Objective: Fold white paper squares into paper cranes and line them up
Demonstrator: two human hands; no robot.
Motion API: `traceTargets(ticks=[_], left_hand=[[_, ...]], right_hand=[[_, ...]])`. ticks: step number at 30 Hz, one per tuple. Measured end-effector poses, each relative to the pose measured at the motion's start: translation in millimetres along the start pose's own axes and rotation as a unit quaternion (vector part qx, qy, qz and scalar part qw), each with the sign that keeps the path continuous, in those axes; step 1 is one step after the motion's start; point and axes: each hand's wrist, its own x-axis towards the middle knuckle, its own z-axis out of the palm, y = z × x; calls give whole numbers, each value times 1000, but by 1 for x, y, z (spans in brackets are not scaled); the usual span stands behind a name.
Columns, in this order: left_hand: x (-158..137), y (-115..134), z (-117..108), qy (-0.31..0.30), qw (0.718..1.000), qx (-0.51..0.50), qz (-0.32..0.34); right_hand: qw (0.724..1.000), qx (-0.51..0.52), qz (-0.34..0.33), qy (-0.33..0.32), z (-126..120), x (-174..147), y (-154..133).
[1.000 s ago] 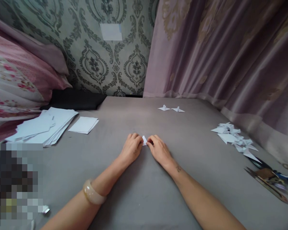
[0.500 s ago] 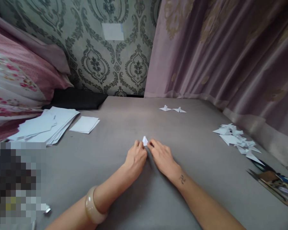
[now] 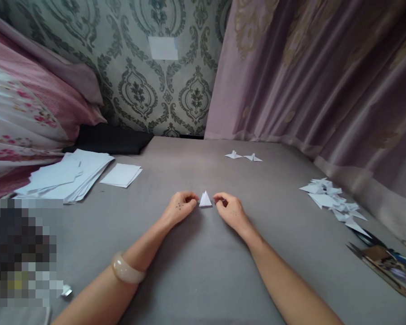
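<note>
A small folded white paper (image 3: 205, 200), pointed at the top with two peaks, rests on the grey table between my hands. Just left of it is my left hand (image 3: 181, 206), its fingers curled loosely with a gap to the thumb and nothing visibly held. On the other side, my right hand (image 3: 232, 210) is half curled too, fingertips close to the paper's right edge, thumb apart from the fingers. Both hands appear slightly clear of the paper. A pale bangle (image 3: 126, 270) circles my left forearm.
White paper sheets (image 3: 88, 174) and a smaller square stack (image 3: 122, 174) lie at left. Two folded paper birds (image 3: 233, 155) sit at the back. At right are a heap of folded papers (image 3: 334, 198) and scissors (image 3: 375, 268). A black cloth (image 3: 111, 139) lies back left.
Both hands have released the folded paper and drawn apart, the left one moving farther to the left. The paper now shows fully, with two peaks.
</note>
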Motion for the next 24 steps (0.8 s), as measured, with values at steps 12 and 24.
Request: traceTargets(ticks=[12, 24], left_hand=[[0, -3, 4, -12, 999, -20, 46], [0, -4, 4, -30, 998, -34, 50]], right_hand=[[997, 26, -65, -14, 2, -3, -4], [994, -4, -88, -70, -2, -6, -11]])
